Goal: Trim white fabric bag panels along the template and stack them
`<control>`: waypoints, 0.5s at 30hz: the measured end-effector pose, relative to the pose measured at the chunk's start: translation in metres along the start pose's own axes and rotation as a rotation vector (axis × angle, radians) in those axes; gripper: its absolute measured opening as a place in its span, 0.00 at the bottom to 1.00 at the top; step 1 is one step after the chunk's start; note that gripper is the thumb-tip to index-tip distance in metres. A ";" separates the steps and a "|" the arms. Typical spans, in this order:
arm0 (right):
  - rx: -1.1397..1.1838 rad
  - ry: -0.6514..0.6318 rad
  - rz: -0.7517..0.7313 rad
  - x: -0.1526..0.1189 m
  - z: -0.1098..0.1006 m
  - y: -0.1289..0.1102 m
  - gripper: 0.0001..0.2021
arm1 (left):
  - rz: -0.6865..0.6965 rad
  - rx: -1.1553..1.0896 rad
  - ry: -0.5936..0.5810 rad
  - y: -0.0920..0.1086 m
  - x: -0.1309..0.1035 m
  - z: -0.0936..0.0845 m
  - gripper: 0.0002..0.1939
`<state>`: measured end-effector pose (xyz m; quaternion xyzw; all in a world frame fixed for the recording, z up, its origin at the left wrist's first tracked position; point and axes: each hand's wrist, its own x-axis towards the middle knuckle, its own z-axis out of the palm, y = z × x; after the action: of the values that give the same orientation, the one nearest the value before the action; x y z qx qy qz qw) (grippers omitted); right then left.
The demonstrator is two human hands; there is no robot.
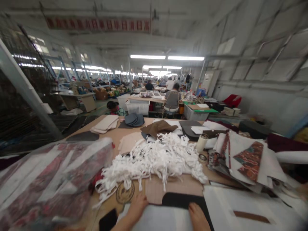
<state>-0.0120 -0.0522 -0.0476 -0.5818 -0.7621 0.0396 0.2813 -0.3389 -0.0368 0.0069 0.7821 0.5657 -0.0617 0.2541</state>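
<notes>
At the bottom middle, a flat pale grey-white sheet (166, 218) lies before me. My left hand (138, 207) is closed at its upper left corner. Over at the upper right corner, my right hand (196, 215) grips the edge, its fingers partly blurred. A black rounded panel (180, 199) shows beyond the sheet, partly covered by it. Further up the table spreads a big tangled heap of white fabric strips (158, 157). A dark phone-like rectangle (108, 220) lies left of my left wrist.
A clear plastic bag of patterned pieces (60, 179) fills the left side. On the right are stacked patterned cloth pieces (247, 157), a cream bottle (201, 143) and a white board (250, 208). Dark rounded panels (134, 119) lie behind. A seated person (172, 99) works farther off.
</notes>
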 end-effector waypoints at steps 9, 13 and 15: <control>-0.056 -0.204 -0.299 0.015 0.099 -0.159 0.16 | 0.114 0.141 0.272 -0.031 -0.026 0.026 0.13; -0.044 -0.222 -0.500 0.014 0.097 -0.155 0.17 | 0.210 0.239 0.333 -0.036 -0.032 0.034 0.14; -0.060 -0.224 -0.557 0.008 0.084 -0.131 0.18 | 0.220 0.248 0.349 -0.042 -0.036 0.035 0.14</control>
<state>-0.1663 -0.0640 -0.0641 -0.3507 -0.9194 0.0024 0.1783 -0.3831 -0.0746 -0.0232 0.8629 0.5007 0.0335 0.0596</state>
